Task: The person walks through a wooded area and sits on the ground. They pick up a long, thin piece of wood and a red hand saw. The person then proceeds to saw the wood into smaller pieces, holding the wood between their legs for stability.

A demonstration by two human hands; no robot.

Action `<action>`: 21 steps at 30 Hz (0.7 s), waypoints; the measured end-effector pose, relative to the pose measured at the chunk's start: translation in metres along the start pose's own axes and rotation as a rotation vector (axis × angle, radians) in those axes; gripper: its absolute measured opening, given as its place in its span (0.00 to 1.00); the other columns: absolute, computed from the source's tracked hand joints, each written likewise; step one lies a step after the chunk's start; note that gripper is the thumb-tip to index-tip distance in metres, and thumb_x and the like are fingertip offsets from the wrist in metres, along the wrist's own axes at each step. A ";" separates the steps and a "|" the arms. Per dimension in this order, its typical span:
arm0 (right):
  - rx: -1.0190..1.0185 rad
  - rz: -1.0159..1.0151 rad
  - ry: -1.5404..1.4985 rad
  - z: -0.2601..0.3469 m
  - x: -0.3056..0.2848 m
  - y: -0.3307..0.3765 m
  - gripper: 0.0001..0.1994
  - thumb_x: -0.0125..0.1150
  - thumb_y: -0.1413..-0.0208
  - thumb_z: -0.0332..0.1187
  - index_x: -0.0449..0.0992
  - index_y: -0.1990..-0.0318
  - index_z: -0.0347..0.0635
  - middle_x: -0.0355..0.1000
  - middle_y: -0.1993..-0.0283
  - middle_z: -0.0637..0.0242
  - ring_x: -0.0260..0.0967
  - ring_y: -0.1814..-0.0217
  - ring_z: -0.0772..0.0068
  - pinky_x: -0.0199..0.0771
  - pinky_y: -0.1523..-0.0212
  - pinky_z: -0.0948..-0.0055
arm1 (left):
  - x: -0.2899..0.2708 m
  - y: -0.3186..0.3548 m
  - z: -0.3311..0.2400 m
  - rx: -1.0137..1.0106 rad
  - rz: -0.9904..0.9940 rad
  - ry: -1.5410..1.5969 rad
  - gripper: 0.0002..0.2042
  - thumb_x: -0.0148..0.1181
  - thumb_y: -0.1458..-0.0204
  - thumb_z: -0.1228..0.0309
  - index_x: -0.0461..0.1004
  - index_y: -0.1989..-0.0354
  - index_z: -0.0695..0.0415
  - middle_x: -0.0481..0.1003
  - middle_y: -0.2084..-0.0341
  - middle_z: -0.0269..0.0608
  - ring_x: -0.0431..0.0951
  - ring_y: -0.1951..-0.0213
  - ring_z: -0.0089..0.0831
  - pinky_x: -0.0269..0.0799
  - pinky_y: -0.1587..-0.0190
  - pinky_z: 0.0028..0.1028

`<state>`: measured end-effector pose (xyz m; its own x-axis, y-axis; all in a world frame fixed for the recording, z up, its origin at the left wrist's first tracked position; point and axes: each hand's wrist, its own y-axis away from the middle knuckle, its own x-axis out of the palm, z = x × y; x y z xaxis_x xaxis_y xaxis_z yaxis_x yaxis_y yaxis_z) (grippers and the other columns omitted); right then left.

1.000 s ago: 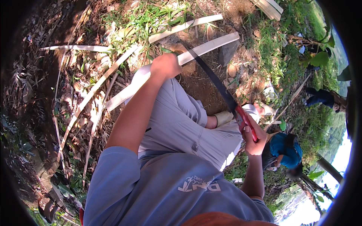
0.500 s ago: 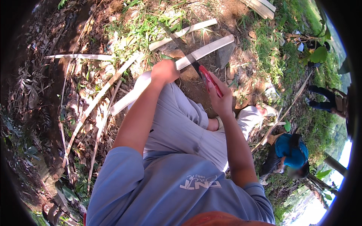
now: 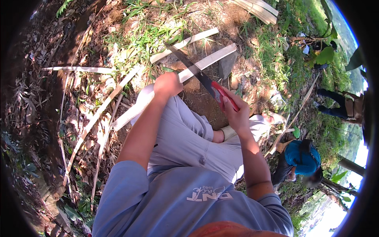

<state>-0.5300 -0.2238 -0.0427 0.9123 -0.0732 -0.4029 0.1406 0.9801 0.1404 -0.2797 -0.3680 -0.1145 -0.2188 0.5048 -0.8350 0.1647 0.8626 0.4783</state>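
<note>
My left hand (image 3: 168, 84) is closed round a long pale strip of split wood or bamboo (image 3: 216, 56), pressing it near my knee. The strip slants from beside my thigh up to the right, and its far end rests by a grey stone (image 3: 227, 65). My right hand (image 3: 237, 113) grips the red handle of a handsaw (image 3: 205, 81). The saw's dark blade lies across the strip just beyond my left fist, its tip pointing away to the upper left. Whether the teeth have cut into the strip cannot be made out.
Another pale strip (image 3: 185, 45) lies on the grass ahead. Longer strips (image 3: 100, 108) lie among dry leaves at left, and a bundle (image 3: 258, 10) sits at the far right. A person in a blue top (image 3: 302, 158) bends down at right, with another person's dark-trousered legs (image 3: 333, 104) beyond.
The saw has slid back toward me across the strip, with more blade showing between strip and handle. My left hand keeps its hold. The whole view has shifted slightly.
</note>
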 end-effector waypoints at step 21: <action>0.021 0.078 0.187 0.056 -0.078 0.093 0.20 0.63 0.32 0.29 0.77 0.35 0.35 0.85 0.54 0.55 0.80 0.53 0.75 0.76 0.48 0.74 | 0.005 -0.004 0.009 0.013 0.004 0.043 0.19 0.63 0.47 0.62 0.85 0.54 0.63 0.83 0.53 0.57 0.84 0.50 0.52 0.81 0.45 0.46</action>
<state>-0.5667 -0.1374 0.0528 0.8336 0.0406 -0.5509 0.0821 0.9771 0.1963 -0.2726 -0.3689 -0.1234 -0.2589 0.5094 -0.8207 0.1785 0.8603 0.4776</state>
